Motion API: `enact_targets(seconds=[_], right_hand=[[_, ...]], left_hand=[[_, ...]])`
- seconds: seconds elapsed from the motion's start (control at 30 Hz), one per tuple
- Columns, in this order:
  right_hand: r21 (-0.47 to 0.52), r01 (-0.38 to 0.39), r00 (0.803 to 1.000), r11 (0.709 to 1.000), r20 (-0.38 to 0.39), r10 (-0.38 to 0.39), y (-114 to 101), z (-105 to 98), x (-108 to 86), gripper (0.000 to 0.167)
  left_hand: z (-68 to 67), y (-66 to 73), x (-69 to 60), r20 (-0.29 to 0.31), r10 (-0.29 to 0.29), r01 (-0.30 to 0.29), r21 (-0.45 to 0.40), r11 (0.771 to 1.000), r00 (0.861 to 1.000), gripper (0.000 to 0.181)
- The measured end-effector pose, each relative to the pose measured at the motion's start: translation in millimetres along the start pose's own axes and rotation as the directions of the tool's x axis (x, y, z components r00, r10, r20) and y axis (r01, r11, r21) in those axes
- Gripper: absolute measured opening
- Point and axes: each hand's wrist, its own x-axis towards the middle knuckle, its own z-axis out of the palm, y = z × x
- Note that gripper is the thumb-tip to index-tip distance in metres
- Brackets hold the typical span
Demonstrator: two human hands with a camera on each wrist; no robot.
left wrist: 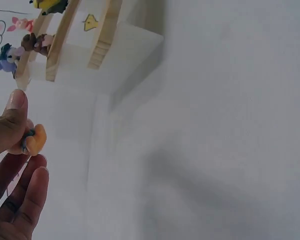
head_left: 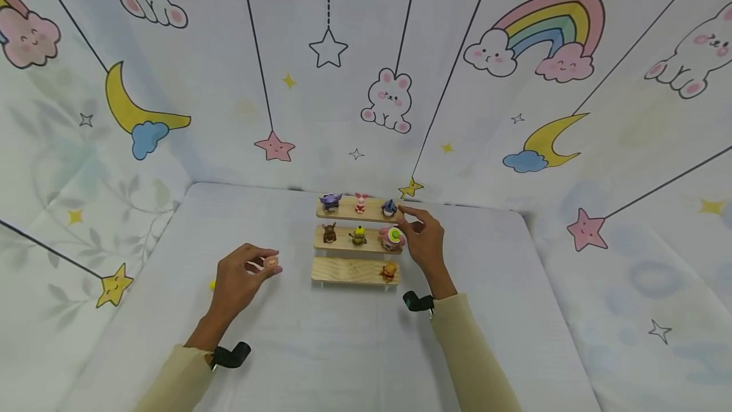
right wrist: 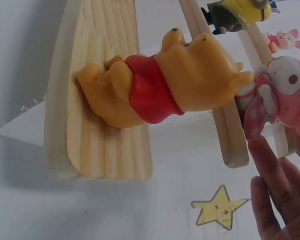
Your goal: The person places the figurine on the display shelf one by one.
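Note:
My left hand [head_left: 240, 278] pinches a small peach-coloured figurine [head_left: 271, 262] between thumb and fingers, left of a three-tier wooden shelf [head_left: 349, 269]. In the left wrist view the figurine's orange part [left wrist: 37, 140] shows beyond the thumb. At the shelf's right end, my right hand [head_left: 424, 240] has its index fingertip beside a dark blue figurine [head_left: 389, 208] on the top tier. Its other fingers are near a pink figurine [right wrist: 290, 82] on the middle tier; whether they touch it is unclear. A Pooh bear figurine [right wrist: 160, 82] sits on the bottom tier's right end.
On the top tier stand a purple figurine [head_left: 330, 201] and a Piglet figurine [head_left: 360, 203]. The middle tier bears a brown figurine [head_left: 329, 233] and a yellow-topped one [head_left: 358, 236]. Something yellow [head_left: 212, 285] lies partly behind my left hand on the white table [head_left: 343, 348].

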Motion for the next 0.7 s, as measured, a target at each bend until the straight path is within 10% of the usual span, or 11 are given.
enact_targets(seconds=[0.7], right_hand=[[-0.008, -0.013, 1.0, 1.0, 0.001, 0.013, -1, 0, -1.0, 0.032]], left_hand=[[42.7, 47.5, 11.8, 0.048, 0.049, -0.042, -0.146, 0.988, 0.998, 0.036]])
